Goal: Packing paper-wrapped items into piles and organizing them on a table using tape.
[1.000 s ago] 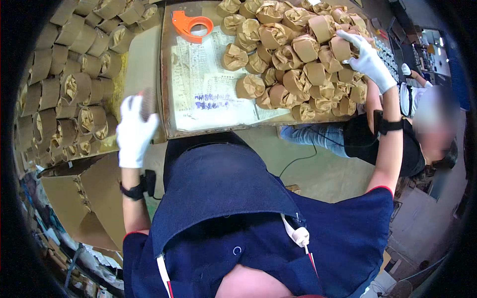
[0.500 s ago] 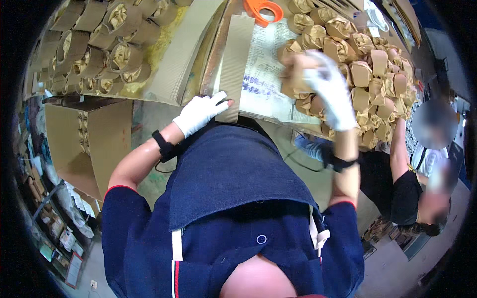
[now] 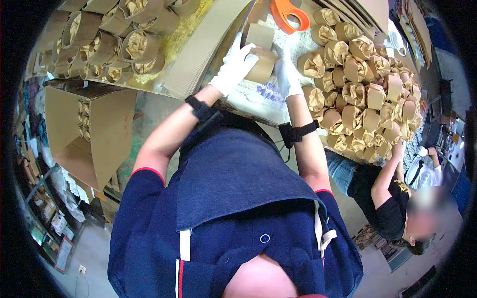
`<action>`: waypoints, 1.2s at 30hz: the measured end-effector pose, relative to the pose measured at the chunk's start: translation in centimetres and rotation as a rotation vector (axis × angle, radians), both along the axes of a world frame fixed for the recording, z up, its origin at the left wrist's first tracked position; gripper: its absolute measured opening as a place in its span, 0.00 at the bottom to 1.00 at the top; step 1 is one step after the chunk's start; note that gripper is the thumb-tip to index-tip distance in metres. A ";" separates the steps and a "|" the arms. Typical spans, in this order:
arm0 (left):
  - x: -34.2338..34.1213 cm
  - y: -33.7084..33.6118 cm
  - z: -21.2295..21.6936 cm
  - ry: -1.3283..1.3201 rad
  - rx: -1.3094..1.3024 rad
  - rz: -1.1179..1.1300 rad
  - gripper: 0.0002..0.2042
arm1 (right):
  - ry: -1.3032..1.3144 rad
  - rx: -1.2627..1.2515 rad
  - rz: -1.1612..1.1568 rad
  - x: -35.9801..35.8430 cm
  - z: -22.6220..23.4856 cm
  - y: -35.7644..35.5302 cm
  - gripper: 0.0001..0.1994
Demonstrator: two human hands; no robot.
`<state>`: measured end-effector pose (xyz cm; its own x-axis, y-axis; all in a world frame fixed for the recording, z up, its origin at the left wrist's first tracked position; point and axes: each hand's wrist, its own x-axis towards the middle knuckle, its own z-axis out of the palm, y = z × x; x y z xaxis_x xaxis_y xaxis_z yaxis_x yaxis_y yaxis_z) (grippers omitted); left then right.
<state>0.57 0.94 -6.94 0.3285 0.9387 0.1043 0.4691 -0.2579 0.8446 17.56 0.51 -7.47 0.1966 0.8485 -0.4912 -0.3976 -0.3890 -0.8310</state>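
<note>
Both my hands wear white gloves and meet over the table. My left hand (image 3: 233, 67) and my right hand (image 3: 286, 74) grip one brown paper-wrapped bundle (image 3: 262, 63) between them, above a printed sheet (image 3: 268, 92) on the table. A strip of corrugated cardboard (image 3: 261, 36) sticks up just behind the bundle. A heap of similar brown paper bundles (image 3: 365, 94) lies to the right of my right hand.
An orange tape dispenser (image 3: 285, 12) sits at the far edge. Cardboard-sleeved bundles (image 3: 119, 42) are stacked at the upper left beside a corrugated sheet (image 3: 203, 49). An open carton (image 3: 92, 131) stands lower left. Another person (image 3: 397, 198) reaches toward the heap at the right.
My right hand came left from the heap with a bundle. My left hand moved right off the cardboard strip and now grips that bundle too. The view shifted.
</note>
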 end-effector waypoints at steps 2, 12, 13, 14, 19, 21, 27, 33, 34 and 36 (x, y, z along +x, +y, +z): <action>1.0 0.0 -1.2 -0.071 -0.067 0.199 0.20 | -0.083 -0.028 0.116 -1.2 2.3 -0.3 0.42; -1.9 0.4 1.8 0.030 -0.294 0.011 0.24 | -1.362 0.362 0.522 -1.6 8.4 -0.9 0.26; -1.4 0.4 1.9 0.218 -0.060 0.014 0.21 | -1.369 0.364 0.521 -0.8 7.6 -0.9 0.26; -0.8 0.4 2.3 0.215 -0.059 0.008 0.21 | -1.466 0.496 0.445 0.1 6.0 -1.0 0.25; 0.5 -1.3 5.2 0.454 0.285 -0.032 0.29 | -0.535 0.148 0.418 0.9 4.5 -1.4 0.23; 0.2 -1.0 5.0 0.670 -0.096 -0.179 0.36 | -0.705 0.134 0.422 1.5 3.9 -3.2 0.24; -2.8 -0.6 3.3 0.172 0.162 -0.425 0.40 | -0.934 0.109 0.539 1.9 6.9 -4.2 0.29; 0.5 -3.1 4.7 0.433 0.059 -0.191 0.38 | -1.844 0.203 0.371 3.9 8.8 5.1 0.31; 0.6 -3.5 5.1 0.406 0.088 -0.171 0.37 | -2.037 0.248 0.320 3.6 8.4 7.0 0.30; 1.6 -3.2 5.8 0.478 0.078 -0.215 0.40 | -2.067 0.244 0.349 4.0 5.0 10.6 0.29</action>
